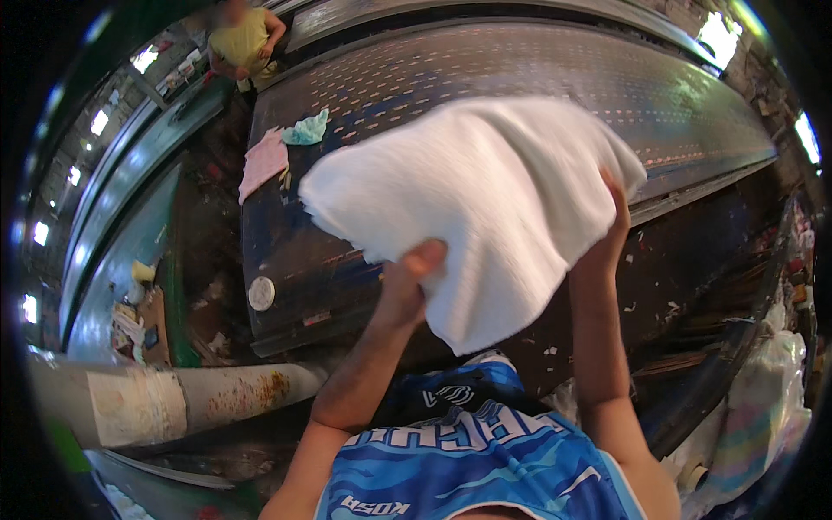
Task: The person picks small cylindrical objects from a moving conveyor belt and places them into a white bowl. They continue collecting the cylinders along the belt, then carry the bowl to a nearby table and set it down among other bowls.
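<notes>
A large piece of white cloth (468, 191) hangs between my two hands above a long dark table. My left hand (418, 270) grips its lower left part, with the thumb lying on top of the fabric. At the cloth's right edge, my right hand (614, 217) holds on, its fingers mostly behind the fabric. The cloth is folded and slightly blurred, and it covers the middle of the table from sight.
The dark table (555, 65) carries rows of small light marks. On its left lie a pink cloth (263, 163) and a teal cloth (307, 128), with a round whitish disc (261, 294) nearer me. A thick pipe (217, 400) runs at lower left. Someone in yellow (239, 42) stands far left.
</notes>
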`<control>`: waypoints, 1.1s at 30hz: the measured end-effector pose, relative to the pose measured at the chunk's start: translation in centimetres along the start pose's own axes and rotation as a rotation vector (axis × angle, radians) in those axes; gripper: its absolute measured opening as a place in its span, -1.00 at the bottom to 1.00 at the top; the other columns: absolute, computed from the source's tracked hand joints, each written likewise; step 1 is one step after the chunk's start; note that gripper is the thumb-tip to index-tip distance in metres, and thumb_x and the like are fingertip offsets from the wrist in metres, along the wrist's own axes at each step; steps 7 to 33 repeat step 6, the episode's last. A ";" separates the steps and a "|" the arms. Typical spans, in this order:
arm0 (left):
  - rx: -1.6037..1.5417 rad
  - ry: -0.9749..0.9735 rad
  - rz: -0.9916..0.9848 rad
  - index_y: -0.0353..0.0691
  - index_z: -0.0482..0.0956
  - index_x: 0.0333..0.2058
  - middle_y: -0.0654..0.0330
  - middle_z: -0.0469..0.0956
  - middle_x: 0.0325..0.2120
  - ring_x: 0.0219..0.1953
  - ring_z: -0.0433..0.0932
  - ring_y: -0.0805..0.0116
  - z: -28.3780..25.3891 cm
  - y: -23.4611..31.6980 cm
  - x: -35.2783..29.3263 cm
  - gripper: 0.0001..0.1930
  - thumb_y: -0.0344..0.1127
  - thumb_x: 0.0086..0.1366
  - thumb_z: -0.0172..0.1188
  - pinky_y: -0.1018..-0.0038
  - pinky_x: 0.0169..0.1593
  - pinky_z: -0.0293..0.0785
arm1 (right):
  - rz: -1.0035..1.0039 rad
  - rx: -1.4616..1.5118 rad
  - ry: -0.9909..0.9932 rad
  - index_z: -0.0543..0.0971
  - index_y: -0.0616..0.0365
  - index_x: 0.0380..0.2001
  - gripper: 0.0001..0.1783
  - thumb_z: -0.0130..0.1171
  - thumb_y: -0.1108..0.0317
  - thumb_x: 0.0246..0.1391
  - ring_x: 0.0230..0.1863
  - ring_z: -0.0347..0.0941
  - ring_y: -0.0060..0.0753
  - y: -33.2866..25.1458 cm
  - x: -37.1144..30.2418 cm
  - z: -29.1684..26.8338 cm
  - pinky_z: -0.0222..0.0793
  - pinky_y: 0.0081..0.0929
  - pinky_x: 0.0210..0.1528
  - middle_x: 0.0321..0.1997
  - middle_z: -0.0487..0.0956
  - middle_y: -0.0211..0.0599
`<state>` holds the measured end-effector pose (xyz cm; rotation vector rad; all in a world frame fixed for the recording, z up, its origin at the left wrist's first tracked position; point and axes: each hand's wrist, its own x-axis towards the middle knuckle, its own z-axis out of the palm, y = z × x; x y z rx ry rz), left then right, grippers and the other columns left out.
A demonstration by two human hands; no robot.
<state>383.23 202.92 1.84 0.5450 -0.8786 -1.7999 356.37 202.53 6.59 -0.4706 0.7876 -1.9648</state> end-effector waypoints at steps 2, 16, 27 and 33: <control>0.017 0.024 0.083 -0.37 0.49 0.18 0.08 0.63 -0.04 -0.02 0.67 0.23 2.5 1.1 3.5 -0.37 -0.14 0.23 0.42 0.27 0.02 0.64 | -0.008 -0.002 0.016 0.54 0.31 0.24 -0.41 0.28 0.14 0.27 0.17 0.61 -0.23 -0.5 5.7 0.9 0.55 -0.23 0.24 0.13 0.64 -0.04; 0.133 0.141 0.175 -0.38 0.43 0.25 -0.01 0.57 0.04 0.04 0.63 0.13 5.7 -1.1 9.5 -0.26 -0.03 0.20 0.39 0.21 0.10 0.63 | 0.088 -0.045 -0.160 0.32 0.19 0.43 -0.19 0.33 0.07 0.23 0.25 0.54 -0.17 -1.3 15.2 -0.6 0.48 -0.15 0.33 0.28 0.52 -0.06; 0.133 0.141 0.175 -0.38 0.43 0.25 -0.01 0.57 0.04 0.04 0.63 0.13 5.7 -1.1 9.5 -0.26 -0.03 0.20 0.39 0.21 0.10 0.63 | 0.088 -0.045 -0.160 0.32 0.19 0.43 -0.19 0.33 0.07 0.23 0.25 0.54 -0.17 -1.3 15.2 -0.6 0.48 -0.15 0.33 0.28 0.52 -0.06; 0.133 0.141 0.175 -0.38 0.43 0.25 -0.01 0.57 0.04 0.04 0.63 0.13 5.7 -1.1 9.5 -0.26 -0.03 0.20 0.39 0.21 0.10 0.63 | 0.088 -0.045 -0.160 0.32 0.19 0.43 -0.19 0.33 0.07 0.23 0.25 0.54 -0.17 -1.3 15.2 -0.6 0.48 -0.15 0.33 0.28 0.52 -0.06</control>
